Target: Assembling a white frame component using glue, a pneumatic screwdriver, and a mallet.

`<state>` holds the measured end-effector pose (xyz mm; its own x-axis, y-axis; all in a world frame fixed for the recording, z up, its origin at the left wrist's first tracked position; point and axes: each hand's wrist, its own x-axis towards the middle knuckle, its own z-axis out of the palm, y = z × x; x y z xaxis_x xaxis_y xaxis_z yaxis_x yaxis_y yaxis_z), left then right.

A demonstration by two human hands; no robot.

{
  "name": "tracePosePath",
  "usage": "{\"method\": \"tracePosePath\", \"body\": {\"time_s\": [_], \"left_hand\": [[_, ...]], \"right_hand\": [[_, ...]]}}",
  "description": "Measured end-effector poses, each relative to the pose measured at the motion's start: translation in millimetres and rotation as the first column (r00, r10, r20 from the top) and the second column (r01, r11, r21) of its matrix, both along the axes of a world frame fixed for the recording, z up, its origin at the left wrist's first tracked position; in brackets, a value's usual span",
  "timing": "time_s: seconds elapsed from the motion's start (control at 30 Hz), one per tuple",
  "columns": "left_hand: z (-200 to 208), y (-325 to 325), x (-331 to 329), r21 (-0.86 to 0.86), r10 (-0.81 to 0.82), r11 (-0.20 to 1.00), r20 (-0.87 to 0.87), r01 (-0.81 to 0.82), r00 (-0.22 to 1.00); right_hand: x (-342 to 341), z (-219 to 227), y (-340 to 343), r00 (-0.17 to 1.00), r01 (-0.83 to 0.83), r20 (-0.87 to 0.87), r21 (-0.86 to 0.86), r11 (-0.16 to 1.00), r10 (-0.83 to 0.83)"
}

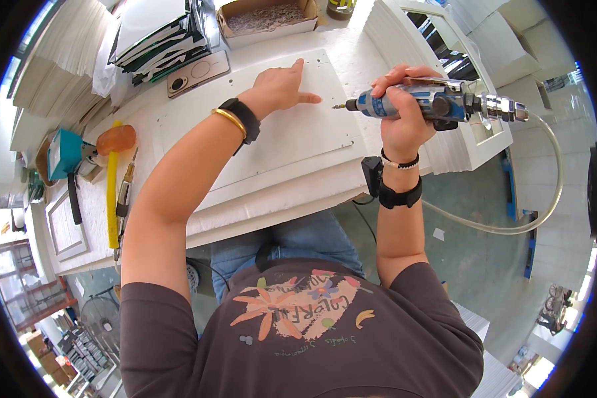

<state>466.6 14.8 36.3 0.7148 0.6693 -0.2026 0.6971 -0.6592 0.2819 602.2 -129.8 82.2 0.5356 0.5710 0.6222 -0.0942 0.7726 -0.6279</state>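
My right hand (404, 109) is wrapped round a blue and silver air screwdriver (411, 103). Its bit points left, held over the right part of a white panel (265, 149). A clear air hose (558, 166) runs from the tool's back end and loops down to the right. My left hand (282, 87) rests on the panel with index finger and thumb stretched apart, the thumb pointing toward the bit. Small dark screws or holes dot the panel near its edges; I cannot tell which.
An open cardboard box of small screws (268, 20) stands at the back, beside a phone (199, 73) and a stack of dark folders (159, 40). A mallet (115, 186) with yellow handle lies left, near a teal tool (65, 154). White frames (474, 126) are stacked right.
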Motion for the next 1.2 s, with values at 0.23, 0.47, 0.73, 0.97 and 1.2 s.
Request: {"method": "tracePosePath", "body": {"time_s": [0.23,0.47,0.73,0.97,1.2], "left_hand": [[2.0,0.5,7.1,-0.016,-0.037,0.999,-0.140,0.035,0.989],[-6.8,-4.8,9.3,0.012,-0.062,0.998,-0.147,0.065,0.987],[7.2,-10.2,10.3,0.041,-0.166,0.982,-0.257,0.182,0.952],[4.5,-12.2,7.9,0.061,-0.159,0.982,-0.258,0.180,0.953],[-4.7,-8.0,9.8,0.084,-0.166,0.978,-0.238,0.191,0.957]], "right_hand": [[7.9,-8.8,8.8,1.000,0.009,0.017,-0.064,0.998,-0.008],[17.4,-11.0,42.7,0.983,0.056,0.181,-0.136,0.989,-0.031],[14.0,-10.8,57.6,0.960,0.102,0.279,-0.215,0.971,-0.039],[9.1,-14.8,62.1,0.949,0.113,0.314,-0.291,0.950,-0.017],[0.1,-13.2,68.7,0.951,0.031,0.297,-0.357,0.934,0.082]]}}
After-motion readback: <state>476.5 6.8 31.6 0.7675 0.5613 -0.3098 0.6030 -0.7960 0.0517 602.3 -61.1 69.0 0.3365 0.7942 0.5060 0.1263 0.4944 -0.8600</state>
